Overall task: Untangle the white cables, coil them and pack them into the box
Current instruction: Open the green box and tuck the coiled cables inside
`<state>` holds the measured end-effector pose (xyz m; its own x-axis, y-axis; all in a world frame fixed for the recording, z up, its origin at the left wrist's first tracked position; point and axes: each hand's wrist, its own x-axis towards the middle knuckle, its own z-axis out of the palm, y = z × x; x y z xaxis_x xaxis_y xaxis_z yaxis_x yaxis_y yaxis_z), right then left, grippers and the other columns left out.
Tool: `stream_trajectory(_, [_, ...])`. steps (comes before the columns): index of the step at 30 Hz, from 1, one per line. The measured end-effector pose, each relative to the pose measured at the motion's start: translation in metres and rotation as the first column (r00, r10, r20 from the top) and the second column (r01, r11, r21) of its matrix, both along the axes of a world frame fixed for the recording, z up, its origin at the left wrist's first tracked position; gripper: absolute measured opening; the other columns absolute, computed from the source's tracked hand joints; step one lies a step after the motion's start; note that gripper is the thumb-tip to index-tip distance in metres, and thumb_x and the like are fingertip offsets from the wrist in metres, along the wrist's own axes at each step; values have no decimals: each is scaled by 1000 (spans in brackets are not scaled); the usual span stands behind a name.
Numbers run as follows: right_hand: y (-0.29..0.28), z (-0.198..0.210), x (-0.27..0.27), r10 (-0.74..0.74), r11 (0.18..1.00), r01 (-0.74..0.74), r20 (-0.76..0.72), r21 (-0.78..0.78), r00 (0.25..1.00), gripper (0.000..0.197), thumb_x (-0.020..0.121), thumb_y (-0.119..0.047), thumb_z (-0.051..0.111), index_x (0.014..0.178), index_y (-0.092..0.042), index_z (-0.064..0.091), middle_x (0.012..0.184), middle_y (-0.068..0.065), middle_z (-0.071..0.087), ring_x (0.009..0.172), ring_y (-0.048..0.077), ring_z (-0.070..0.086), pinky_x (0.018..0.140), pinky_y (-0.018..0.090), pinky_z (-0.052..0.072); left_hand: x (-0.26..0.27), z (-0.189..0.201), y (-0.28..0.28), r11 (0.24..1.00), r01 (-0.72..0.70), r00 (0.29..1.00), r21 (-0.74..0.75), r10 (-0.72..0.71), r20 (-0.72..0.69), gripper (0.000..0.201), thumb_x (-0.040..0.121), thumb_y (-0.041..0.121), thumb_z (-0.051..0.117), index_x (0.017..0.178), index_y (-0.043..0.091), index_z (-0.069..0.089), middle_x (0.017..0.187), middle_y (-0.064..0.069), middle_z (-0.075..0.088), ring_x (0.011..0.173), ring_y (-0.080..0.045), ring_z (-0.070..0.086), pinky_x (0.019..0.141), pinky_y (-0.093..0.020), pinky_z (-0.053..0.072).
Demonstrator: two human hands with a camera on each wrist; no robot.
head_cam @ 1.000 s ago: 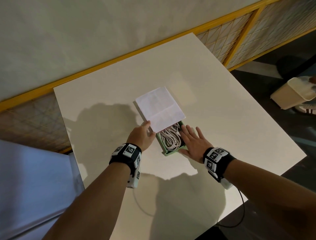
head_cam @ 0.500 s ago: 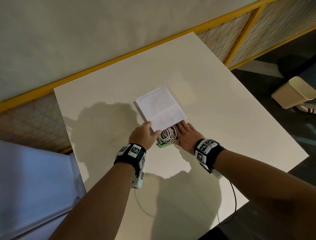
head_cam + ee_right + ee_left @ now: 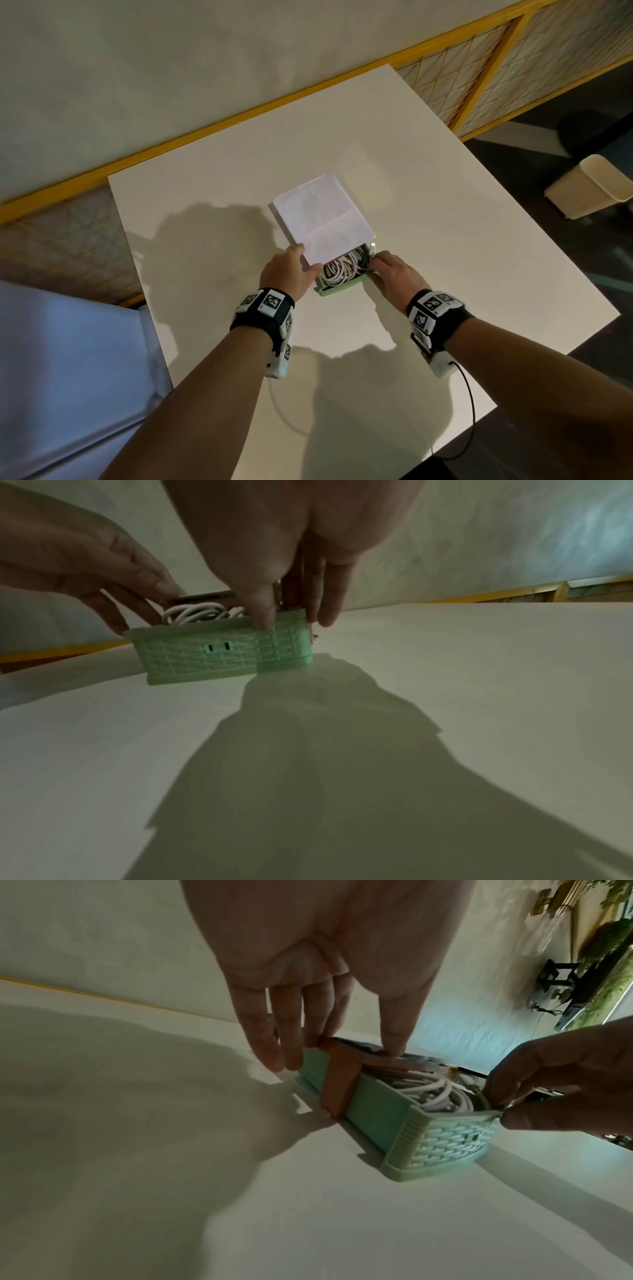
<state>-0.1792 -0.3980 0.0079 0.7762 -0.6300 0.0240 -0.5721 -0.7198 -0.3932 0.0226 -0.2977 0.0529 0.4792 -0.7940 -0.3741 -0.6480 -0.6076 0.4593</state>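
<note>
A green basket-weave box [image 3: 339, 290] stands mid-table with coiled white cables [image 3: 339, 270] inside. A white lid [image 3: 325, 219] covers its far part, so only the near end shows. My left hand [image 3: 303, 260] pinches the lid's near left corner; in the left wrist view the thumb lies on top of the lid [image 3: 342, 1077] and the fingers lie against its side. My right hand [image 3: 376, 267] pinches the box's near right corner; in the right wrist view the thumb presses the front wall of the box [image 3: 205, 653] and the fingers lie round the side. Cable loops [image 3: 192, 612] rise just above the rim.
The white table [image 3: 445, 257] ends close to my right forearm. A beige bin [image 3: 589, 185] stands on the floor at the right. A yellow-framed mesh fence [image 3: 479, 68] runs behind the table, and pale blue cloth [image 3: 68, 359] lies at the left.
The lid now covers more of the box than a second ago. My right hand went from lying flat beside the box to pinching its near right corner. My left hand stayed on the lid.
</note>
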Motion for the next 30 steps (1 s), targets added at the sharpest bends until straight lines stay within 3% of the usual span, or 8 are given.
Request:
stream_trajectory(3, [-8, 5, 6, -6, 999, 6, -16, -42, 1000, 17, 75, -2, 70, 90, -7, 67, 84, 10, 71, 78, 31, 67, 57, 35, 57, 0, -1, 0, 1000, -6, 1000, 11, 6, 1, 60, 87, 45, 61, 136, 14, 47, 128, -11, 61, 117, -31, 55, 94, -37, 45])
stream_trajectory(7, [-7, 10, 13, -14, 1000, 13, 31, 14, 999, 28, 78, 0, 63, 106, 1, 62, 93, 20, 67, 85, 39, 64, 69, 40, 55, -1, 0, 0, 1000, -17, 1000, 4, 17, 1, 59, 86, 44, 62, 135, 14, 49, 126, -12, 62, 117, -32, 55, 93, -37, 45])
stream_trajectory(9, [-4, 8, 14, -154, 976, 138, 87, 168, 984, 28, 86, -8, 58, 112, 2, 58, 104, 21, 61, 89, 37, 62, 79, 41, 52, -1, 0, -1, 1000, -19, 1000, 6, 19, -8, 58, 86, 44, 62, 135, 14, 49, 126, -12, 62, 117, -32, 55, 94, -38, 45])
stream_trajectory(11, [-3, 10, 17, -379, 883, 324, 108, 339, 919, 29, 89, -17, 57, 113, -2, 54, 109, 15, 59, 91, 29, 60, 82, 38, 52, 0, 0, -1, 1000, -25, 1000, 8, 25, -15, 59, 86, 44, 62, 135, 15, 49, 126, -12, 62, 116, -32, 56, 94, -37, 45])
stream_trajectory(15, [-10, 18, 29, -597, 711, 493, 59, 502, 800, 32, 88, -19, 59, 116, -7, 50, 98, 10, 67, 88, 25, 61, 76, 28, 45, -1, -1, 0, 1000, -27, 1000, -4, 27, -16, 59, 86, 42, 63, 135, 12, 49, 125, -13, 63, 116, -32, 57, 93, -37, 45])
stream_trajectory(22, [-15, 10, 27, -629, 680, 539, 17, 497, 777, 16, 84, -12, 60, 99, -10, 66, 92, 10, 71, 77, 18, 61, 55, 6, 36, -1, -3, -1, 999, -37, 999, 6, 37, -18, 60, 85, 43, 62, 136, 14, 49, 124, -15, 64, 115, -33, 56, 92, -37, 45])
stream_trajectory(27, [-5, 9, 22, -549, 761, 473, 53, 445, 834, 23, 85, -12, 58, 107, -9, 65, 96, 12, 71, 87, 25, 64, 77, 24, 47, 0, -4, -1, 999, -42, 999, 13, 42, -27, 60, 85, 45, 62, 136, 15, 48, 124, -16, 63, 115, -34, 57, 91, -37, 46])
stream_trajectory(30, [-3, 10, 20, -496, 791, 443, 17, 421, 868, 30, 84, -21, 64, 112, -10, 63, 97, 6, 67, 87, 22, 61, 82, 31, 50, 0, -4, -1, 999, -46, 998, 18, 47, -29, 61, 85, 46, 62, 136, 16, 48, 124, -15, 63, 115, -33, 56, 92, -37, 46])
